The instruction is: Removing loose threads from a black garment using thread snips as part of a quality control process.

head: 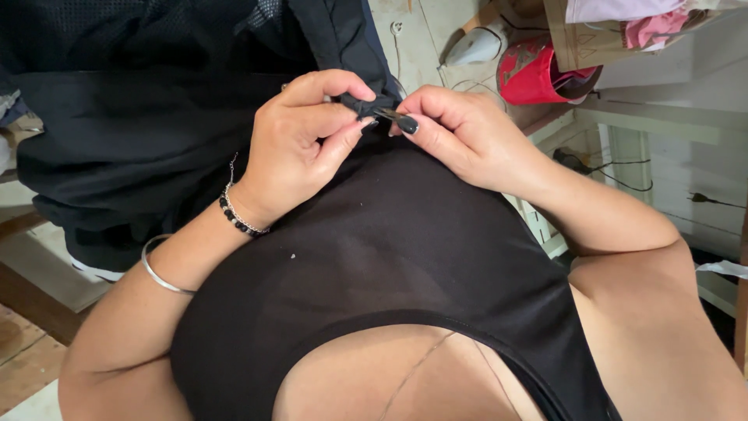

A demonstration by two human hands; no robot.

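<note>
My left hand [300, 144] pinches a bunched edge of a dark navy garment [140, 117] between thumb and fingers, right in front of my chest. My right hand [460, 132] meets it from the right and grips a small dark metal tool [392, 116], likely thread snips, whose tip touches the pinched fabric. The rest of the garment hangs away to the left and upward. My left wrist carries a black bead bracelet and a silver bangle. My black top fills the lower middle of the view.
A red cylindrical container [538, 74] lies at the upper right beside a white iron-like object [477, 45]. A cardboard box [592, 39] holds pink cloth. White wooden framing [662, 125] runs along the right, with cords on the floor.
</note>
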